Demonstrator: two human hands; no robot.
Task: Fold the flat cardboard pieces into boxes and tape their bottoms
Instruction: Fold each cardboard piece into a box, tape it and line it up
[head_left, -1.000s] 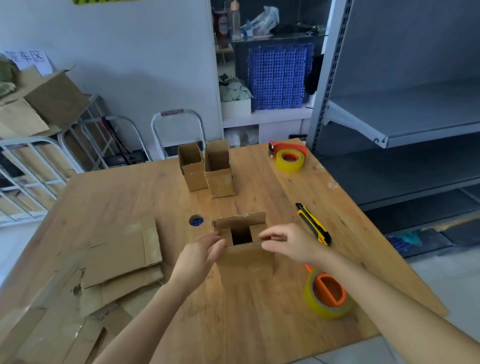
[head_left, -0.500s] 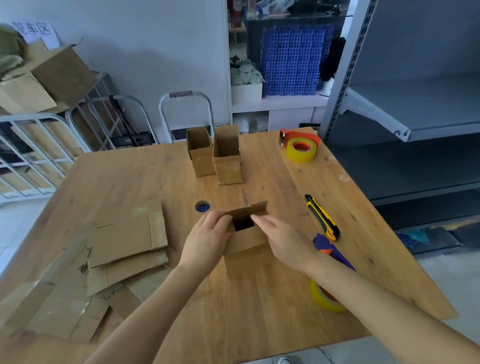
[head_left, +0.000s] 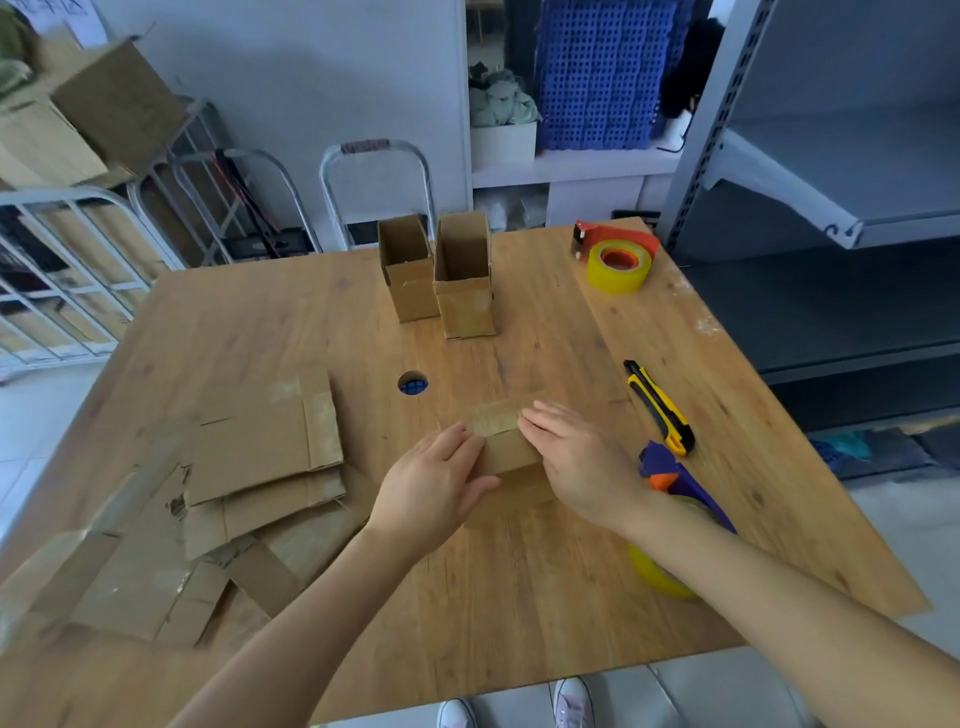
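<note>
A small cardboard box (head_left: 506, 447) stands on the wooden table (head_left: 519, 597) in front of me with its flaps folded flat on top. My left hand (head_left: 434, 480) rests against its left side with straight fingers. On the flaps lies my right hand (head_left: 576, 457), fingers straight, pressing them down. A tape dispenser (head_left: 675, 499) with a purple handle and a yellow roll lies just right of my right wrist, partly hidden by my forearm. Flat cardboard pieces (head_left: 260, 457) are stacked to the left.
Two folded boxes (head_left: 441, 275) stand open at the table's far middle. A red dispenser with yellow tape (head_left: 618, 260) sits at the far right corner. A yellow utility knife (head_left: 660, 405) lies right of my hands. A round hole (head_left: 412, 383) is in the tabletop. Grey shelving (head_left: 831, 208) stands to the right.
The box's top flaps were open and showed a dark hole; both hands have folded them down and now lie flat on the box. The view has tilted down.
</note>
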